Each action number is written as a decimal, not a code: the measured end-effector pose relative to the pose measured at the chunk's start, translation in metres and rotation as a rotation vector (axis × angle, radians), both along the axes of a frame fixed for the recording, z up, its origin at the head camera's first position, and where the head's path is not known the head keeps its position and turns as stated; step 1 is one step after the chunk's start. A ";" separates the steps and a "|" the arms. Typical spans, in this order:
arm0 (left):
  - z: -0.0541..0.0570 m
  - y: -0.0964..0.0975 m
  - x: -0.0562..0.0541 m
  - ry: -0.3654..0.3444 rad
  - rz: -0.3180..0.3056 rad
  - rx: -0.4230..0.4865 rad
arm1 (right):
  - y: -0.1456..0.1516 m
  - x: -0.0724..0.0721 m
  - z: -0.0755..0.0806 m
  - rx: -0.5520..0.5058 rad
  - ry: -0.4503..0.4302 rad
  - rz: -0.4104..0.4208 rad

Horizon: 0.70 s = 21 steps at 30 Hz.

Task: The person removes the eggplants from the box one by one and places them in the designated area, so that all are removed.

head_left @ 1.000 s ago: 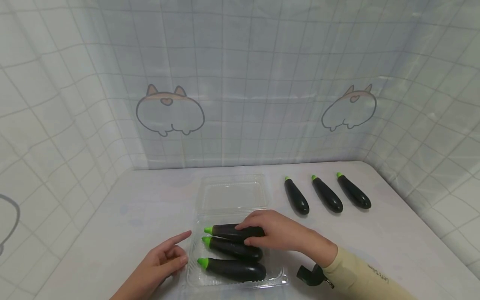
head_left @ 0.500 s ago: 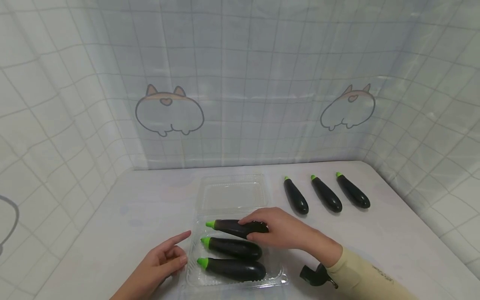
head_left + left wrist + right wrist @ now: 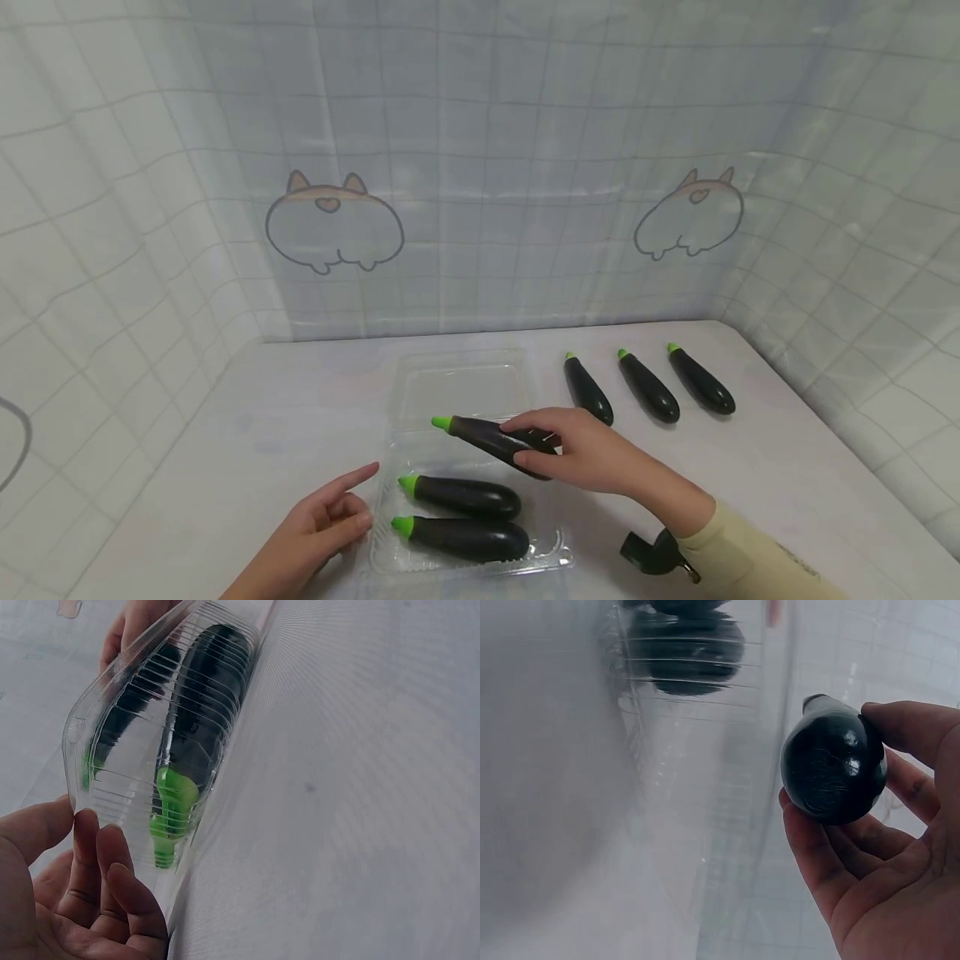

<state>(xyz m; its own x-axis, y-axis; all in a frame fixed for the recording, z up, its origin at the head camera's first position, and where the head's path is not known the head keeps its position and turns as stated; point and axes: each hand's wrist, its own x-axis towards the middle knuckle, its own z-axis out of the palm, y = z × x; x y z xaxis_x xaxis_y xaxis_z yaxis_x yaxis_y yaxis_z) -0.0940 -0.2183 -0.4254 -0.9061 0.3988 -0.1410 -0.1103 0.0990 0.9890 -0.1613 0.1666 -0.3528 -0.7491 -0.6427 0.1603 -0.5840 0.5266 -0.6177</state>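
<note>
In the head view, my right hand (image 3: 573,450) holds a dark eggplant (image 3: 487,437) with a green stem end, raised above the back of a clear plastic clamshell box (image 3: 551,521). Its thumb and fingers grip the thick end, as the right wrist view shows the eggplant (image 3: 832,769) end-on. Two more eggplants lie side by side in the box's base, a middle one (image 3: 468,497) and a front one (image 3: 468,540). My left hand (image 3: 318,525) is at the box's left side, index finger extended, the other fingers loosely bent, fingertips at the plastic wall (image 3: 79,765).
Three eggplants lie in a row at the back right: one near the box (image 3: 587,387), a middle one (image 3: 648,387) and a right one (image 3: 701,379). The box's open lid (image 3: 465,387) lies toward the back. A black device (image 3: 652,552) sits by my right wrist. Grid-patterned curtains surround the table.
My right hand has lifted the rear eggplant out from beside the other two, moving up, back and slightly right. The left hand keeps its place at the box.
</note>
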 end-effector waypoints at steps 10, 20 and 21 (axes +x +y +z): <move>0.002 0.001 0.001 0.001 0.018 -0.041 | 0.023 0.004 0.003 -0.052 -0.008 -0.068; 0.000 -0.002 -0.002 0.009 0.019 -0.055 | 0.051 0.009 -0.001 -0.051 0.000 -0.179; 0.000 -0.002 -0.002 0.009 0.018 -0.051 | 0.053 0.010 -0.001 -0.052 0.001 -0.192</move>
<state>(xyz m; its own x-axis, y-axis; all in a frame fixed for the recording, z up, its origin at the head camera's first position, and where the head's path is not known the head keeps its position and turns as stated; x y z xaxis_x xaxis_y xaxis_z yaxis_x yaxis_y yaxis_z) -0.0958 -0.2206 -0.4251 -0.9143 0.3754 -0.1521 -0.1032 0.1471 0.9837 -0.1516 0.2198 -0.3538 -0.8570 -0.4790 0.1900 -0.4764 0.5961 -0.6463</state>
